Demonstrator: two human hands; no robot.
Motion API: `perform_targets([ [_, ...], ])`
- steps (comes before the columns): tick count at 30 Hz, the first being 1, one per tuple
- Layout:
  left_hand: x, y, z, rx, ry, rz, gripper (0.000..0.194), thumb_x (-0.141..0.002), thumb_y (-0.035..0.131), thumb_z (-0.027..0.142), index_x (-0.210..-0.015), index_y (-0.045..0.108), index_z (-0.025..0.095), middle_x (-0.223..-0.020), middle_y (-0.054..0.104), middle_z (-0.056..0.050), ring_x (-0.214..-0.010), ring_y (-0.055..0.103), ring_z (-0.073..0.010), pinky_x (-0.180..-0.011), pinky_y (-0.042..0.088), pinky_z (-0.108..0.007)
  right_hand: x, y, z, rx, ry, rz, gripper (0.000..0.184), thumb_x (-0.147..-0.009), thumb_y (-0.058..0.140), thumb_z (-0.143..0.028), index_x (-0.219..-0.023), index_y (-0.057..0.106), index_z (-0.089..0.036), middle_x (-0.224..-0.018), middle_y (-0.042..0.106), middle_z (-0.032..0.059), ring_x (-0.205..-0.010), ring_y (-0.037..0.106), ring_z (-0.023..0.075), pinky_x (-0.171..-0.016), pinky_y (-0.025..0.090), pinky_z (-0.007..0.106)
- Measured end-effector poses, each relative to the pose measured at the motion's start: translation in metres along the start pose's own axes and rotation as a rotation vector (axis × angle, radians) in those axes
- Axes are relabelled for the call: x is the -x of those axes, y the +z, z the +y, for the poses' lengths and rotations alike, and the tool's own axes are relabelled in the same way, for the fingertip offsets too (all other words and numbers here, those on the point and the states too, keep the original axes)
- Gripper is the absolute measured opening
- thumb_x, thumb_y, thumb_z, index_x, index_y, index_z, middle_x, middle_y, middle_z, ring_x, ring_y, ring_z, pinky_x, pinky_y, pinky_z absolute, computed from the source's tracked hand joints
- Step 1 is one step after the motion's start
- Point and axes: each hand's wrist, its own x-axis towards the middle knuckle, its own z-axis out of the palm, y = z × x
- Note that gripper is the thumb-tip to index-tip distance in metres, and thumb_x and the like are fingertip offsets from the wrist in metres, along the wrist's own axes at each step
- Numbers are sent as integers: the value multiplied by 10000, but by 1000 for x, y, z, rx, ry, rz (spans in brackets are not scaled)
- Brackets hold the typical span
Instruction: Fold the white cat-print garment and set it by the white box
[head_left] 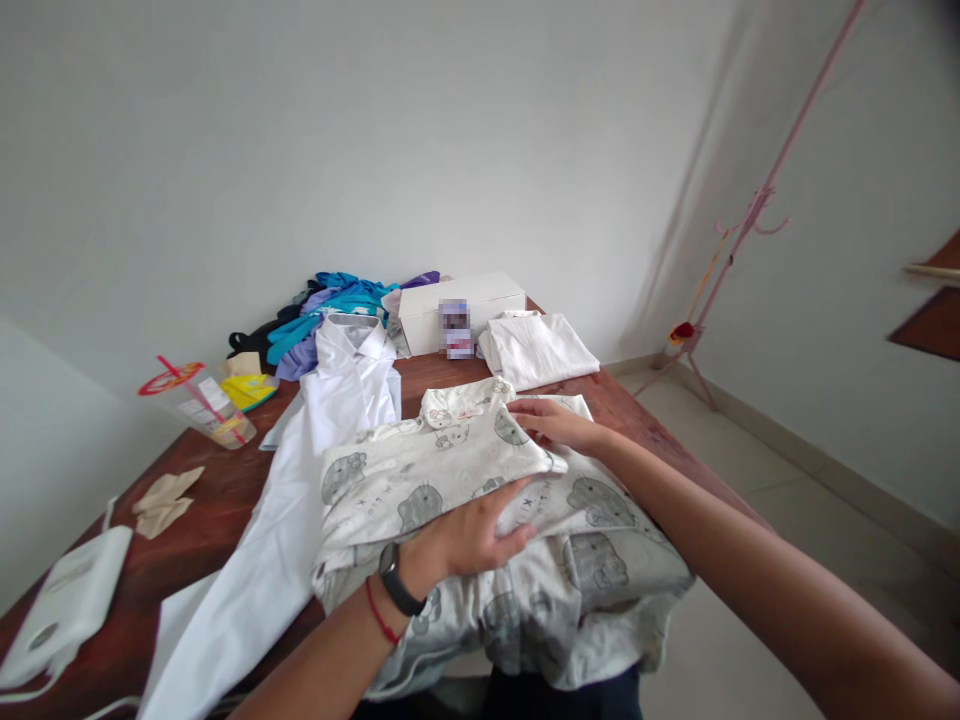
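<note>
A white pajama shirt (442, 480) with grey cartoon cat prints lies partly folded at the table's near edge, its collar away from me and its lower part hanging over the edge. My left hand (474, 532) rests on the middle of the shirt, thumb spread from the fingers; the fingertips lie along the folded flap's edge and are partly hidden. A black watch band and a red string are on that wrist. My right hand (559, 424) lies on the shirt's upper right beside the collar, fingers stretched over the cloth.
Left of it lies a white collared shirt (349, 385). Behind are a clothes pile (337, 297), a white box (420, 318) and a folded white cloth (541, 350). A plastic cup (214, 410) and white device (71, 600) stand left; a pink rack (739, 240) stands right.
</note>
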Motion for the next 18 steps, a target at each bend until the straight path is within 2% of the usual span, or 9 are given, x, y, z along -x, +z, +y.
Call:
perform_targets([
  [5,-1,-3,4,-38,31,-7,691,-949,609,290,-1599,378,252,-1605,467,-76,-1465,457,-294,-1248,347,-447,5,1,-6,-113,1,-92,481,-826,767,-579,-1143,744,-218,-956,758,49,-754,647,161,-575,469,231],
  [8,1,-2,2,-99,46,23,704,-938,614,333,-1596,384,239,-1607,464,-70,-1477,437,-296,-1261,326,-442,6,0,-6,-183,-25,-137,417,-823,784,-547,-1044,763,-194,-933,764,45,-855,675,202,-718,528,288],
  [11,3,-1,1,-151,29,31,709,-933,616,373,-1592,399,231,-1604,469,-75,-1465,452,-303,-1266,311,-445,6,-2,-4,-289,-30,-166,358,-835,788,-502,-945,764,-163,-932,771,54,-871,686,205,-791,531,306],
  [14,4,-1,1,-133,7,-4,651,-961,582,398,-1578,434,252,-1563,526,-57,-1430,500,-294,-1244,352,-422,6,-4,-3,-395,-2,-166,324,-823,811,-454,-913,755,-147,-912,770,55,-834,692,185,-796,533,295],
  [18,4,0,0,-73,-54,-85,604,-981,554,482,-1540,495,260,-1477,616,-54,-1371,566,-306,-1177,443,-409,7,-5,-6,-438,-2,-46,313,-719,893,-399,-787,688,-172,-741,695,-11,-660,630,128,-649,498,242],
])
